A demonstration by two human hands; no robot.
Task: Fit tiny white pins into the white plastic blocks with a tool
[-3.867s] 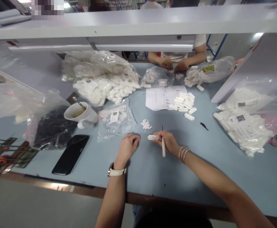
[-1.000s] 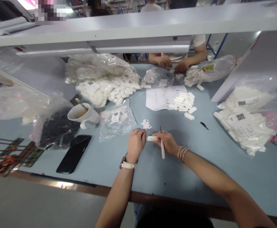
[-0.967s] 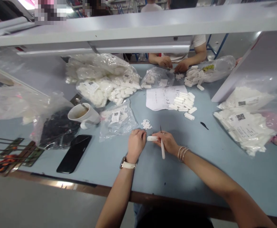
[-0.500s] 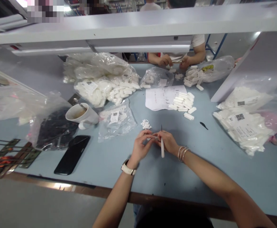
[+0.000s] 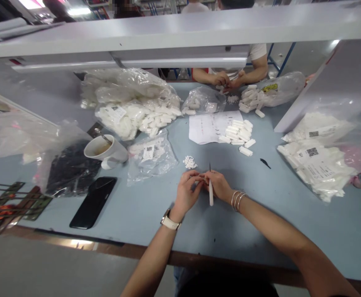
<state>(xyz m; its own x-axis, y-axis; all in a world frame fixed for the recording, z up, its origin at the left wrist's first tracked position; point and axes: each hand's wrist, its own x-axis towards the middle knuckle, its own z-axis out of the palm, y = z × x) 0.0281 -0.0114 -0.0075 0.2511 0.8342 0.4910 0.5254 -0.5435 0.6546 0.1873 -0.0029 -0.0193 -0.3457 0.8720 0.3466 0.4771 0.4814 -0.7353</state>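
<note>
My left hand (image 5: 188, 190) is closed, its fingertips meeting those of my right hand over the blue table. Whatever small piece sits between the fingertips is hidden. My right hand (image 5: 219, 184) grips a slim white-handled tool (image 5: 211, 193) with a thin dark tip pointing away from me; its exact kind is unclear. Just beyond my left hand lies a small heap of tiny white parts (image 5: 189, 162). Farther back, a pile of white rectangular pieces (image 5: 237, 133) rests partly on a printed paper sheet (image 5: 202, 128).
On the left are a white mug (image 5: 106, 151) with a spoon, a black phone (image 5: 93, 202) and a bag of dark items (image 5: 71, 171). Bags of white parts (image 5: 318, 165) lie right. Across the table, a co-worker's hands (image 5: 230, 80) work below a white shelf (image 5: 180, 31).
My left hand has shifted slightly right, closer against my right hand. The white-handled tool stays in my right hand. The co-worker's hands have come together.
</note>
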